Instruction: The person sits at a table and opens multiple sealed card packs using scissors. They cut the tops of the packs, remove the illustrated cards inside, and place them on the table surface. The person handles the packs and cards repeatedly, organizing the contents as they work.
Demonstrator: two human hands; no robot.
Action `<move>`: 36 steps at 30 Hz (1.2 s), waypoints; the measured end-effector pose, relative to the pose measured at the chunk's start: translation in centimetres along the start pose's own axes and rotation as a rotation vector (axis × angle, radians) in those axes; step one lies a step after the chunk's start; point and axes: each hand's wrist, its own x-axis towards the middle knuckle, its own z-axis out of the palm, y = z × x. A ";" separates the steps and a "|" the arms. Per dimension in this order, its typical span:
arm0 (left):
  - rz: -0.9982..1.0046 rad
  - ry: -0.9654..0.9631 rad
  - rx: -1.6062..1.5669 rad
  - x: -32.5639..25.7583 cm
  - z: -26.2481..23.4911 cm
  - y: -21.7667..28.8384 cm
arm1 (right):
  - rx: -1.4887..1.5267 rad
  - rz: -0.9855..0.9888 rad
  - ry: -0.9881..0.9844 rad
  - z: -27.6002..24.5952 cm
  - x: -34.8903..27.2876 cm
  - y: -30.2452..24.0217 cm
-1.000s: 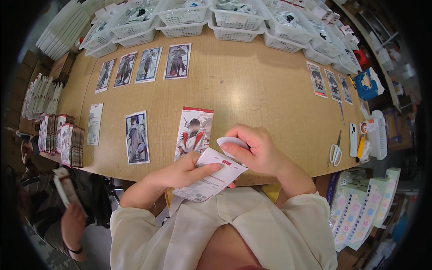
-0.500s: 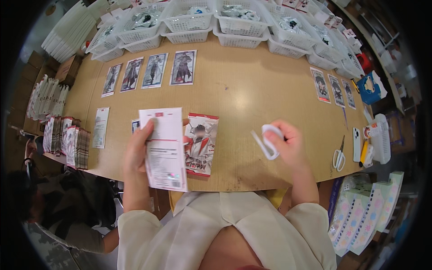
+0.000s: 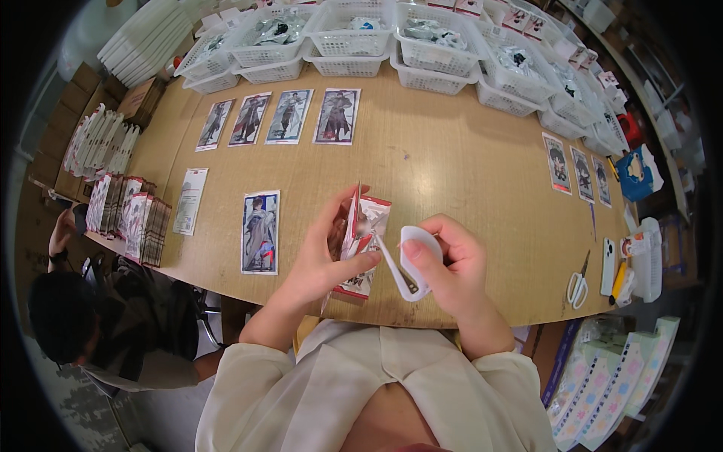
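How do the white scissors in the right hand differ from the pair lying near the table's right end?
The white-handled scissors in the right hand are lifted off the wooden table, blades at the red foil packet held by the left hand. The other white-handled scissors lie flat, untouched, apparently closed, and look smaller, being farther off. Both have white loop handles.

Packet (image 3: pixel 364 248) sits at near table edge (image 3: pixel 452 166), centre, btwn left hand (image 3: pixel 320 260) & right hand (image 3: pixel 448 264); sheet (image 3: pixel 354 218) stands upright against it. Single card (image 3: pixel 260 231) lies left of them — leaflet (image 3: pixel 190 200) further left. Row of 4 cards (image 3: pixel 282 117) behind, baskets (image 3: pixel 346 34) along far edge. Scissors (image 3: pixel 578 280) far right, near edge.
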 end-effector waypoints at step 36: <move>0.710 0.434 1.162 0.1 -1.3 -0.6 | -0.357 -0.080 0.001 0.2 -0.7 0.1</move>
